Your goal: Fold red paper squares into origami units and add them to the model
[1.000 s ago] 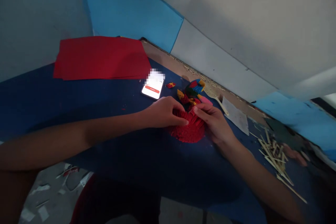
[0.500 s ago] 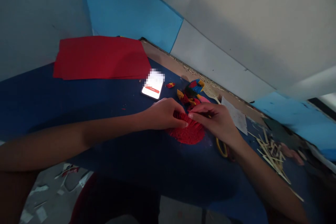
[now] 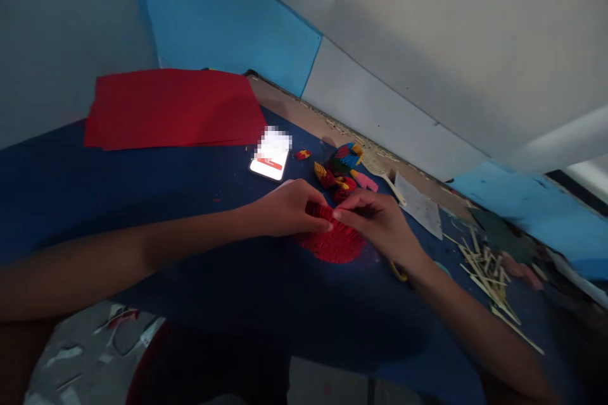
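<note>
Blue table [image 3: 223, 285] below; just below frame centre, left hand [image 3: 293, 209] and right hand [image 3: 382, 221] both pinch the red piece [image 3: 332, 247].

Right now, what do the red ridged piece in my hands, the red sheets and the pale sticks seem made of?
Red ridged piece: probably matte folded paper, given its packed pleats. Red sheets: likely matte paper or card, flat with thin edges. Pale sticks: perhaps unvarnished wood or bamboo, straight, straw-coloured.
</note>
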`<state>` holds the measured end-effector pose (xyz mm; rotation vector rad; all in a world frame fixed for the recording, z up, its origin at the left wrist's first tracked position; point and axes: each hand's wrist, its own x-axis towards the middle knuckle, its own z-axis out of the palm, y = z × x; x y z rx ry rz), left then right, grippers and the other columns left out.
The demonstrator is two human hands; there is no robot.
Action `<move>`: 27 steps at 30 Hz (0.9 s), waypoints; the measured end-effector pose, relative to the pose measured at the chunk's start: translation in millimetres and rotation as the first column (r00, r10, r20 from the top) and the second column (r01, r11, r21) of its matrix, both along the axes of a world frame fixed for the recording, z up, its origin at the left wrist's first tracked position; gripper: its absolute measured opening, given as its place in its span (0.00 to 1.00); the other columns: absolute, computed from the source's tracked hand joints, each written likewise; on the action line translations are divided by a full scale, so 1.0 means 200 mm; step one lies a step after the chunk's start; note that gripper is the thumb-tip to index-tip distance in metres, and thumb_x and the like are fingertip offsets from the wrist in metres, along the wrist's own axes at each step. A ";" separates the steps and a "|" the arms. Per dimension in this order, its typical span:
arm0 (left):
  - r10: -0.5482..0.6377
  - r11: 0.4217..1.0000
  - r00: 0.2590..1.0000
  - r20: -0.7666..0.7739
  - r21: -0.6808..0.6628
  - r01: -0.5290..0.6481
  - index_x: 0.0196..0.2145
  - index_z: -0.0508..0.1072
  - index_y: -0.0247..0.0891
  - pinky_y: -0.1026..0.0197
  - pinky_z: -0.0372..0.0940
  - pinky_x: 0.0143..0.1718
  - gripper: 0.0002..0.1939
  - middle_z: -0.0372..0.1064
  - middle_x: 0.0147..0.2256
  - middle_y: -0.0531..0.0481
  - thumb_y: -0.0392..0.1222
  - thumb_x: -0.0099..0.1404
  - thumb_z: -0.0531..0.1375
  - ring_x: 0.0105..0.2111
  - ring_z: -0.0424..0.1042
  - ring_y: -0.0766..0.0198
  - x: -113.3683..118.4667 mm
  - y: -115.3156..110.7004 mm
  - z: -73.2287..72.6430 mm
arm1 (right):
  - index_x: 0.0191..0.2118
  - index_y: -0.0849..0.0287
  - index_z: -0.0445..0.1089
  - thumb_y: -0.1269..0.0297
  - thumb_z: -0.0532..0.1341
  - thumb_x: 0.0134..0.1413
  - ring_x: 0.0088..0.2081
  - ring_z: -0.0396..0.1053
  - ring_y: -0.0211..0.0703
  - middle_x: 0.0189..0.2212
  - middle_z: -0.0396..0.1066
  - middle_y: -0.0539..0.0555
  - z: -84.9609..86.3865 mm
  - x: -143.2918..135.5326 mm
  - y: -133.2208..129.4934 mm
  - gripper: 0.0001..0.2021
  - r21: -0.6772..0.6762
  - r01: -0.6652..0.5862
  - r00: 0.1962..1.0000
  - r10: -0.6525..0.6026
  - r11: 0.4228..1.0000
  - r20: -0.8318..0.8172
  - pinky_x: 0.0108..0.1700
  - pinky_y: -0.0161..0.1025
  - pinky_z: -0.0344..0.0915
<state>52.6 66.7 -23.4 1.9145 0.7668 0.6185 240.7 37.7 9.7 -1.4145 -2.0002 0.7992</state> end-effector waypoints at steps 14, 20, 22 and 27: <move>-0.036 0.999 0.992 -0.125 0.024 0.039 0.29 0.77 0.34 0.68 0.50 0.21 0.17 0.66 0.19 0.53 0.51 0.49 0.63 0.21 0.61 0.70 -0.02 0.00 0.07 | 0.27 0.55 0.73 0.59 0.64 0.46 0.27 0.68 0.38 0.25 0.72 0.50 0.03 0.01 -0.01 0.06 0.000 -0.061 0.998 0.061 0.998 -0.027 0.29 0.35 0.63; -0.025 0.999 0.992 -0.122 0.035 0.029 0.28 0.77 0.33 0.68 0.50 0.22 0.16 0.66 0.19 0.53 0.50 0.50 0.63 0.21 0.61 0.70 -0.02 -0.02 0.06 | 0.37 0.54 0.70 0.62 0.63 0.48 0.25 0.66 0.35 0.24 0.69 0.47 0.03 0.00 -0.03 0.09 0.045 -0.025 0.999 0.024 0.999 0.031 0.29 0.34 0.61; -0.036 0.997 0.994 -0.107 0.064 0.043 0.30 0.77 0.34 0.67 0.51 0.23 0.16 0.66 0.20 0.54 0.50 0.50 0.62 0.22 0.60 0.70 -0.02 -0.02 0.04 | 0.36 0.54 0.71 0.62 0.63 0.49 0.28 0.67 0.35 0.27 0.71 0.48 0.03 0.00 -0.03 0.06 0.048 -0.077 0.995 0.074 0.996 0.060 0.31 0.34 0.62; -0.017 0.991 0.996 -0.092 0.128 0.028 0.31 0.78 0.37 0.66 0.54 0.29 0.16 0.62 0.18 0.57 0.51 0.50 0.62 0.22 0.58 0.71 0.00 -0.01 -0.01 | 0.35 0.54 0.71 0.62 0.61 0.51 0.31 0.68 0.37 0.31 0.72 0.50 0.05 0.01 -0.03 0.06 0.070 -0.188 0.974 0.177 0.980 0.143 0.35 0.35 0.64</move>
